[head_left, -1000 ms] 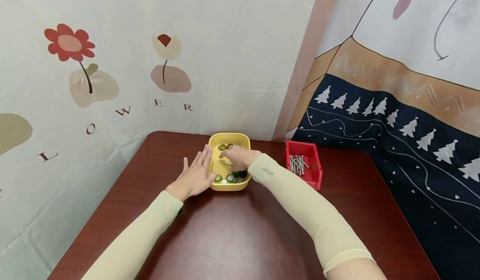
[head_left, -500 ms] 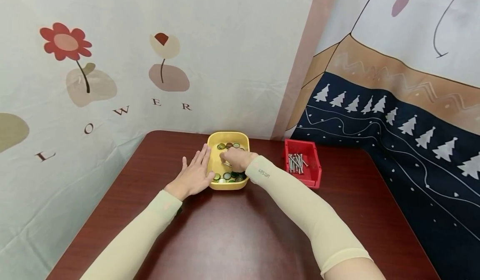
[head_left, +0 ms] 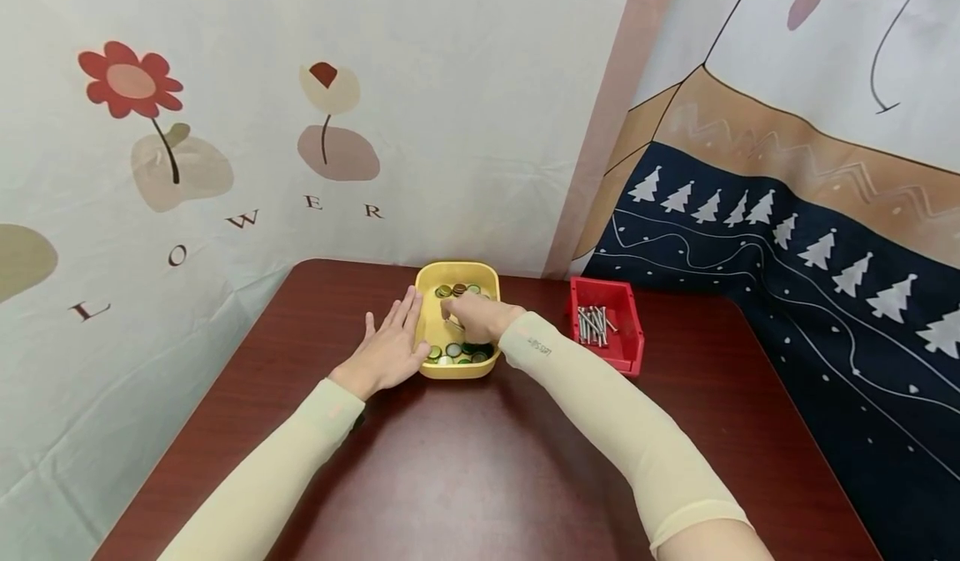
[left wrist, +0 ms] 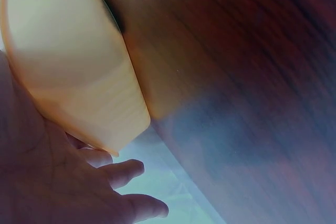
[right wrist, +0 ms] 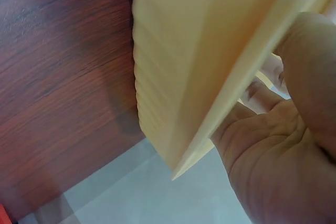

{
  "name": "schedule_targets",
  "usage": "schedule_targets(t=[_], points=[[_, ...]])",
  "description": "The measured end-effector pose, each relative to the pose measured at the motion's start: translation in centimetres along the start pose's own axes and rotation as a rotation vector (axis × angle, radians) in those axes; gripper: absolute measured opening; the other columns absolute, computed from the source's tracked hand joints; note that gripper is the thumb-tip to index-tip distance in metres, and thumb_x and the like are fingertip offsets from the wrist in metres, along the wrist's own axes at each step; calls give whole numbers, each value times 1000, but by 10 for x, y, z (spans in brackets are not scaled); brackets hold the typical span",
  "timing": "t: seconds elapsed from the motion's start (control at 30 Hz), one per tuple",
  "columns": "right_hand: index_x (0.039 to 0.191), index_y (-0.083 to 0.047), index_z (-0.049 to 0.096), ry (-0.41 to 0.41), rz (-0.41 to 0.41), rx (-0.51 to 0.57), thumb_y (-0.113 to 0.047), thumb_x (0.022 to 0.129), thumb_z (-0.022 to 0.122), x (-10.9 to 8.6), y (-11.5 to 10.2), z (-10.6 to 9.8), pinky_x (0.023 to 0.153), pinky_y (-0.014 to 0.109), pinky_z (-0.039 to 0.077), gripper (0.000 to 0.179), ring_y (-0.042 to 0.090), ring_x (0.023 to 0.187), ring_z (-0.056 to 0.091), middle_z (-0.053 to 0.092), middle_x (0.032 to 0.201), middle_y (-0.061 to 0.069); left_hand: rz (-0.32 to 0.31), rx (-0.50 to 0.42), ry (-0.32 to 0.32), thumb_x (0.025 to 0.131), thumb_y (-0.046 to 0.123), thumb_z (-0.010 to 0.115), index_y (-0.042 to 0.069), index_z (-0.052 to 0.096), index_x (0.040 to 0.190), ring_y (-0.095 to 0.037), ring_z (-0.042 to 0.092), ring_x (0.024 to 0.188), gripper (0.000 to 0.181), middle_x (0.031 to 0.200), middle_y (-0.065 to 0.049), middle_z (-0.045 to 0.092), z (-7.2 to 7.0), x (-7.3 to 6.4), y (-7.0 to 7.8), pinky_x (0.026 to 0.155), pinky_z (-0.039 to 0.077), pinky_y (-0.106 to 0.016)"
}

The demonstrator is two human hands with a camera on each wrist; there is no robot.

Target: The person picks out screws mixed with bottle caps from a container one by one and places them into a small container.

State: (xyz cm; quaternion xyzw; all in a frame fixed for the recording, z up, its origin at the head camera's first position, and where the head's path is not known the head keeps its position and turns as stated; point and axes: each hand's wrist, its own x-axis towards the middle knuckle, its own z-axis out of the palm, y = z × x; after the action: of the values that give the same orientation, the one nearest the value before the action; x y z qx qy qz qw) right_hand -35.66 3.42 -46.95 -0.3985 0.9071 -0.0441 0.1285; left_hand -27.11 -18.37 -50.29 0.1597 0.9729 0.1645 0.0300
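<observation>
A yellow tray (head_left: pixel 459 372) stands near the table's far edge. Inside it, small round discs, gold, green and pale, lie in groups along the back (head_left: pixel 459 290) and the front (head_left: pixel 453 349). My left hand (head_left: pixel 382 353) rests against the tray's left side with straight, spread fingers. My right hand (head_left: pixel 480 315) reaches into the tray over the right rim. Its fingers pinch a small silvery piece (head_left: pixel 453 323), too small to identify. In the wrist views the tray's outer wall (left wrist: pixel 79 40) hides the contents, and my right palm (right wrist: pixel 273 161) shows over the rim.
To the right of the tray stands a red bin (head_left: pixel 628 348) holding several silver screws (head_left: pixel 595 326). The brown table (head_left: pixel 442 469) meets a printed cloth backdrop (head_left: pixel 480 152) behind. A dark blue printed cloth (head_left: pixel 750 261) hangs at the right.
My right hand stays in the tray with only slight shifts and still pinches the silvery piece. The left hand keeps its place at the tray's side. The head view has shifted slightly.
</observation>
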Motion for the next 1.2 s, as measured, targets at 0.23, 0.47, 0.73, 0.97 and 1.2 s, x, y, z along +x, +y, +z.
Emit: schedule_targets(t=[0.23, 0.47, 0.73, 0.97, 1.2], points=[[156, -10, 67, 24, 42, 57, -2, 109, 76, -13, -7, -10, 87, 32, 61, 49, 18, 93, 72, 81, 107, 9, 5, -4, -1, 116, 40, 49, 1, 5, 187, -51, 21, 181, 92, 198, -19, 1, -1, 0, 1, 135, 9, -93], [156, -8, 65, 86, 71, 160, -4, 108, 77, -26, -6, -15, 84, 30, 60, 50, 17, 93, 71, 78, 106, 9, 4, 3, -7, 116, 40, 51, 1, 5, 187, -51, 22, 181, 93, 199, -17, -2, -1, 0, 2, 135, 11, -92], [154, -6, 68, 135, 123, 296, -4, 105, 79, -36, -3, -18, 88, 32, 64, 51, 23, 110, 77, 82, 119, 12, -4, -8, -9, 116, 40, 50, 1, 4, 187, -51, 21, 181, 93, 199, -17, -2, -1, 0, 1, 135, 9, -92], [151, -3, 70, 192, 126, 444, -5, 105, 77, -47, 1, -20, 75, 29, 67, 47, 17, 87, 81, 82, 113, 12, -19, -12, -8, 116, 40, 50, 2, 2, 187, -50, 19, 182, 93, 199, -15, -4, -2, -3, 0, 136, 8, -92], [146, -8, 73, 246, 155, 541, -6, 105, 76, -63, 9, -21, 72, 28, 67, 41, 12, 74, 80, 83, 105, 8, -5, -6, 3, 116, 39, 50, 2, 4, 187, -51, 21, 181, 93, 199, -17, -1, -2, -2, 3, 135, 10, -92]])
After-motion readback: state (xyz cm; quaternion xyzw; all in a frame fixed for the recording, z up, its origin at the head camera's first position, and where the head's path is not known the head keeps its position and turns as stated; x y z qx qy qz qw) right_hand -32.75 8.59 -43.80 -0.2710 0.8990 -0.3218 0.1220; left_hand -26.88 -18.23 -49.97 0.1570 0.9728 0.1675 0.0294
